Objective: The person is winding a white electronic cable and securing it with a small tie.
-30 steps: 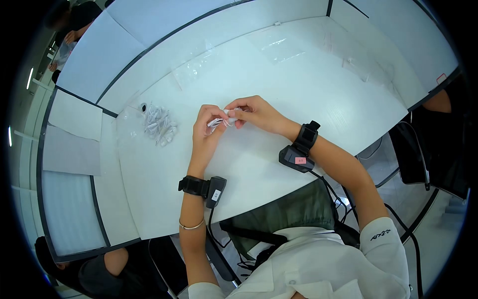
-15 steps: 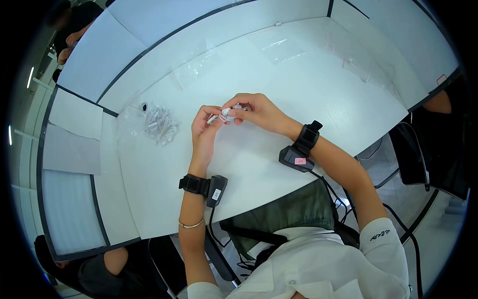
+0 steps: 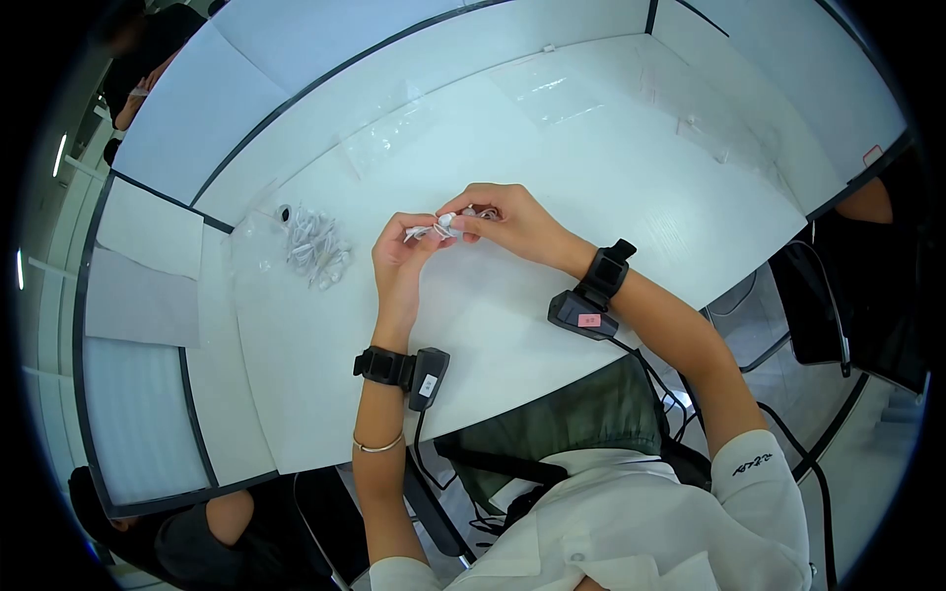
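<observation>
Between my two hands, above the table, is a small bundled white cable (image 3: 445, 224) with a pale end piece; its exact kind is too small to make out. My left hand (image 3: 400, 258) pinches the cable's left part between thumb and fingers. Closed around the right part, my right hand (image 3: 514, 219) has its thumb and index finger at the middle, almost touching the left fingertips. The right fingers partly hide the coils. To the left of my left hand lies a pile of similar white cables (image 3: 317, 248).
On the white table (image 3: 493, 325), clear plastic bags (image 3: 379, 138) lie toward the back, with another bag (image 3: 705, 138) at the right. A small black round item (image 3: 286, 213) sits beside the pile. White partitions (image 3: 325, 118) surround the table. Other people are beyond them.
My left hand has shifted slightly left, and more white cable shows at its fingertips. My right hand stays nearly in place.
</observation>
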The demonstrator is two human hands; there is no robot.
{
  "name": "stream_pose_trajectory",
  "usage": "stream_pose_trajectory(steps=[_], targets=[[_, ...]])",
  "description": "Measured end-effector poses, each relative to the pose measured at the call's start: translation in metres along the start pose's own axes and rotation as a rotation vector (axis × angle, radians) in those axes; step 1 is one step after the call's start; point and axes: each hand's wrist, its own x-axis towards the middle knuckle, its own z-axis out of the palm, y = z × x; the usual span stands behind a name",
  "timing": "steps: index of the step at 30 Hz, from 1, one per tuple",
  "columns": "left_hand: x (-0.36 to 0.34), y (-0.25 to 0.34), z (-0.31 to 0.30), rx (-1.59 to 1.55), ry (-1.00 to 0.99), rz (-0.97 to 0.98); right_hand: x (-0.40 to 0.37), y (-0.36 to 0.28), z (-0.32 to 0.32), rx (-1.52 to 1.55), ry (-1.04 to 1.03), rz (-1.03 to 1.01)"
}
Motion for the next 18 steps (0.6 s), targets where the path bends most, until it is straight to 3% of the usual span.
stream_pose_trajectory(steps=[18], targets=[[0.0008, 0.0001, -0.0019, 0.069, 0.041, -0.084, -0.0014, 0.0030, -0.0014, -0.074, -0.002, -0.025]])
